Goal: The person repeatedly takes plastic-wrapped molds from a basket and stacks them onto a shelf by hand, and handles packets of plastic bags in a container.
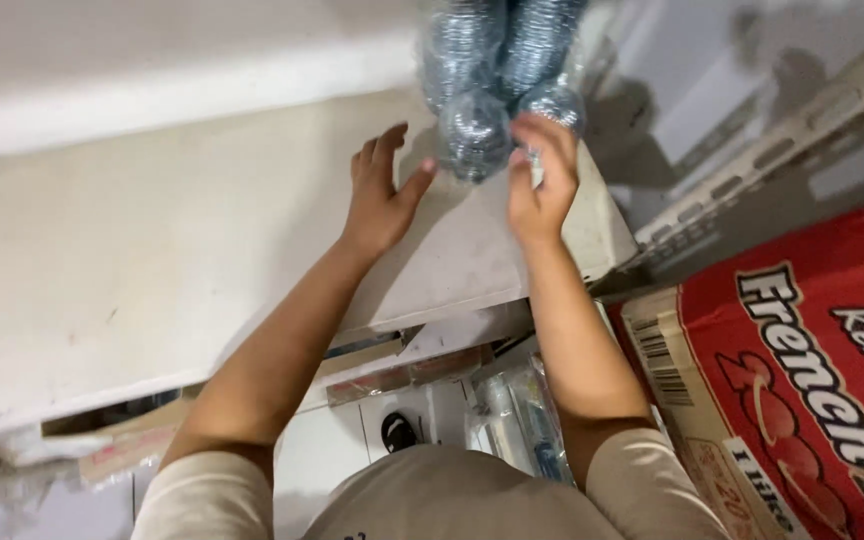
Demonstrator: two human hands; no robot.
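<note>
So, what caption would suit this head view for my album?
Both hands, left and right, reach a plastic-wrapped pack of bottles on a white shelf.

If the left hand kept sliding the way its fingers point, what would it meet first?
Probably bare shelf top first; the left hand points just beside the wrapped pack of bottles, which its thumb nearly touches. Depth is unclear.

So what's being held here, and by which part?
The right hand grips the clear bag of silvery scouring pads at its lower end; the left hand touches it with the thumb only.

Glossy clear plastic wrap on bottle pack [492,90]; matt white shelf [152,250].
</note>
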